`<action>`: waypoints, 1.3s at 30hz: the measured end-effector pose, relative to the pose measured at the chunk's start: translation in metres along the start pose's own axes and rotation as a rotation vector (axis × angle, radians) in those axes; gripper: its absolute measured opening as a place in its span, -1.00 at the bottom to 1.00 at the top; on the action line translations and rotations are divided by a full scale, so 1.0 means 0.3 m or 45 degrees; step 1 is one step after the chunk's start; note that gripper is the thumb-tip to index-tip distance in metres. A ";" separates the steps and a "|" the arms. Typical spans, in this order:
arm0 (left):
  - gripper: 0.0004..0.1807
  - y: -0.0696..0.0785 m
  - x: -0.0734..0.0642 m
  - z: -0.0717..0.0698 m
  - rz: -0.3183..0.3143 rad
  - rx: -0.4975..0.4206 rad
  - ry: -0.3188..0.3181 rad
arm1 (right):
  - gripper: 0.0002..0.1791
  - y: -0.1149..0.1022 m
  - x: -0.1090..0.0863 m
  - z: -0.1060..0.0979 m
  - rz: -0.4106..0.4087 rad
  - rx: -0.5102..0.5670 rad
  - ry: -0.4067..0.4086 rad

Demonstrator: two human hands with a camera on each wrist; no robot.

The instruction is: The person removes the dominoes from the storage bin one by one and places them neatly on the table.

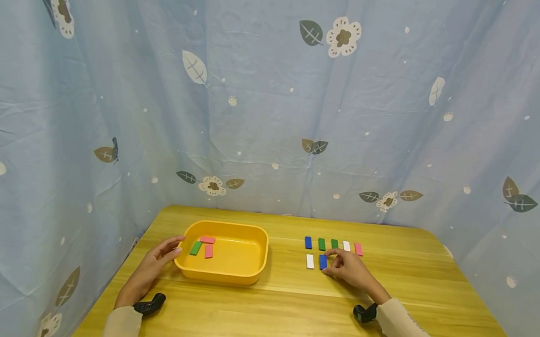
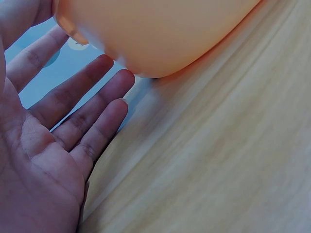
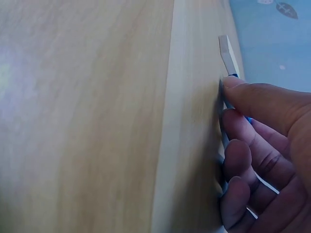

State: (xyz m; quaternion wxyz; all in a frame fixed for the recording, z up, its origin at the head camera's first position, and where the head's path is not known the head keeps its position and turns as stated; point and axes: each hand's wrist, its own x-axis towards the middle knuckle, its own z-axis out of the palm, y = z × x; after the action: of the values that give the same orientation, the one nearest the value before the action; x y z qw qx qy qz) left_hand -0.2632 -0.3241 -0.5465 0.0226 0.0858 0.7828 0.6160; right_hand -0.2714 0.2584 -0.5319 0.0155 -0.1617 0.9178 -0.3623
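My right hand (image 1: 348,269) pinches a flat blue block (image 1: 323,262) at the table's right side, thumb at its near end and index finger at its far end. Just left of it lies a white block (image 1: 310,261), which also shows beyond the thumb in the right wrist view. At the left, my left hand (image 1: 156,264) is at the side of a yellow tray (image 1: 224,276). Its fingers are loosely straight, with the fingertips right at the tray wall in the left wrist view. Inside the tray are a green block (image 1: 195,248) and two pink blocks, one (image 1: 208,251) nearer.
Behind the right hand runs a row of blocks: a blue one (image 1: 308,242), two green ones, first (image 1: 322,244), a white one (image 1: 346,245) and a pink one (image 1: 358,249). A patterned blue curtain (image 1: 268,114) surrounds the wooden table (image 1: 257,312).
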 end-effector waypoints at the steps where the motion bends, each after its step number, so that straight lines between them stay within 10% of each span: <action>1: -0.40 0.000 -0.001 0.000 0.002 0.001 0.002 | -0.47 0.000 0.001 0.001 0.003 0.001 -0.001; 24: -0.39 0.005 -0.009 -0.010 0.021 -0.030 0.008 | -0.33 -0.058 0.024 -0.036 0.074 0.175 -0.005; 39: -0.38 0.007 -0.003 -0.002 0.015 -0.049 -0.009 | -0.44 -0.207 0.128 -0.024 -0.059 0.113 0.018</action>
State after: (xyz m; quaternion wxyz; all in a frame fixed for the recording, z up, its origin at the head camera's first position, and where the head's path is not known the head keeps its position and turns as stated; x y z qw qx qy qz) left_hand -0.2621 -0.3242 -0.5444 0.0234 0.0922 0.7702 0.6307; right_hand -0.2910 0.2086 -0.4817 0.0076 -0.1794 0.8969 -0.4041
